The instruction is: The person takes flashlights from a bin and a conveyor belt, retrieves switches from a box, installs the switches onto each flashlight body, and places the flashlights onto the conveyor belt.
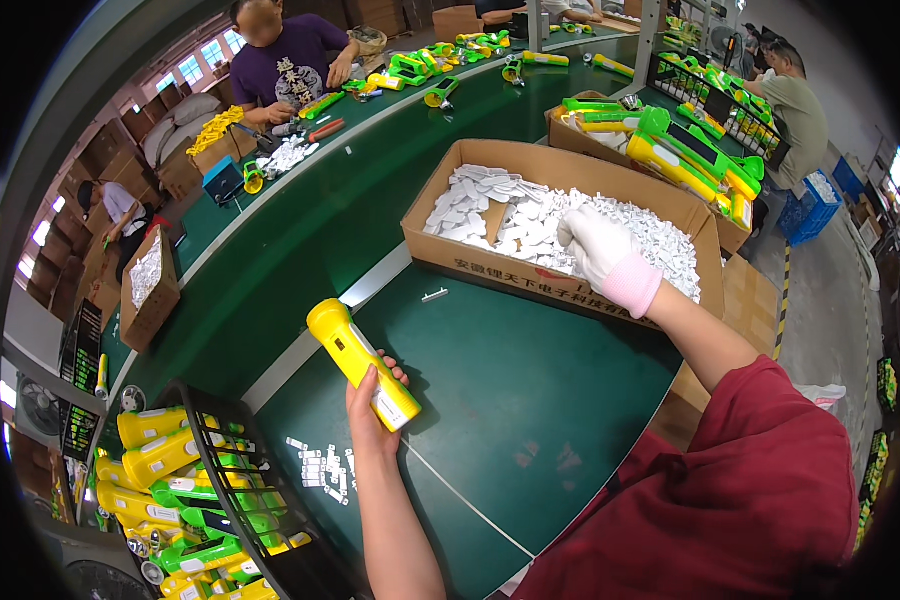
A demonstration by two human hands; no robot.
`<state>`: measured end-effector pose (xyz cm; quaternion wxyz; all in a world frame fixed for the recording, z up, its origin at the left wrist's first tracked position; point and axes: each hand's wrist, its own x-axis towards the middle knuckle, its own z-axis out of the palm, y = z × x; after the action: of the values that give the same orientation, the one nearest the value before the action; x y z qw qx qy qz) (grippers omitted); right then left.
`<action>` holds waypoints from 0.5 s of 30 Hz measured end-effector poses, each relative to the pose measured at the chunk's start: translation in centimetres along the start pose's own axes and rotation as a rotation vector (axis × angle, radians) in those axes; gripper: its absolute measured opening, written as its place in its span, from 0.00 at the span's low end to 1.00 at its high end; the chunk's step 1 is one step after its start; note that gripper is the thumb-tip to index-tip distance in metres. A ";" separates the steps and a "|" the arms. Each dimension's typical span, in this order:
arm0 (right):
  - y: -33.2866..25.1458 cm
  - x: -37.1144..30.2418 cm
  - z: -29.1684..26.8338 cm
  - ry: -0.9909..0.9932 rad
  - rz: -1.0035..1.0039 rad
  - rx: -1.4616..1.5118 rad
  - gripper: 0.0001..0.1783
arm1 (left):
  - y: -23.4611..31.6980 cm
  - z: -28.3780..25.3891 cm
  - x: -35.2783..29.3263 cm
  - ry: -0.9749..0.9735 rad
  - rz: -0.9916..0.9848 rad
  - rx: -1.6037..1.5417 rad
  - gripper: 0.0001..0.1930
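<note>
My bare left hand [373,397] is wrapped round a yellow flashlight [353,345], held tilted above the green table with its wide head up and to the left. A small dark slot shows on its side, and a white label lies near its lower end. My right hand [602,250], in a white glove with a pink cuff, reaches into a cardboard box [450,262] of small white plastic pieces [530,225]. Its fingers are curled together on top of the pieces; whatever they pinch is hidden.
A black basket [245,480] of yellow and green flashlights [160,460] stands at lower left. Small white parts [325,470] lie beside it on the green table [510,400]. More flashlights fill a box [690,160] behind mine. Across the green conveyor [370,160] works a person in purple [290,65].
</note>
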<state>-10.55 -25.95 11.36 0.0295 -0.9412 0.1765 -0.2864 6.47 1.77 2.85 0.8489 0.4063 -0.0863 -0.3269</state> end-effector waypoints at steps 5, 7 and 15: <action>0.7 0.0 0.6 -0.052 0.295 0.443 0.06 | 0.0 0.4 0.0 -0.010 0.009 0.022 0.18; -0.8 0.1 0.6 0.087 0.175 0.429 0.06 | 0.0 0.3 0.1 -0.014 0.015 0.030 0.18; -14.2 2.2 5.3 0.104 -0.394 0.617 0.07 | -0.2 -0.7 0.2 -0.119 0.037 -0.084 0.20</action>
<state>-1.46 -13.63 10.37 0.2470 -0.8883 -0.1015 -0.3737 6.80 2.01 2.21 0.8645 0.3486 -0.1301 -0.3380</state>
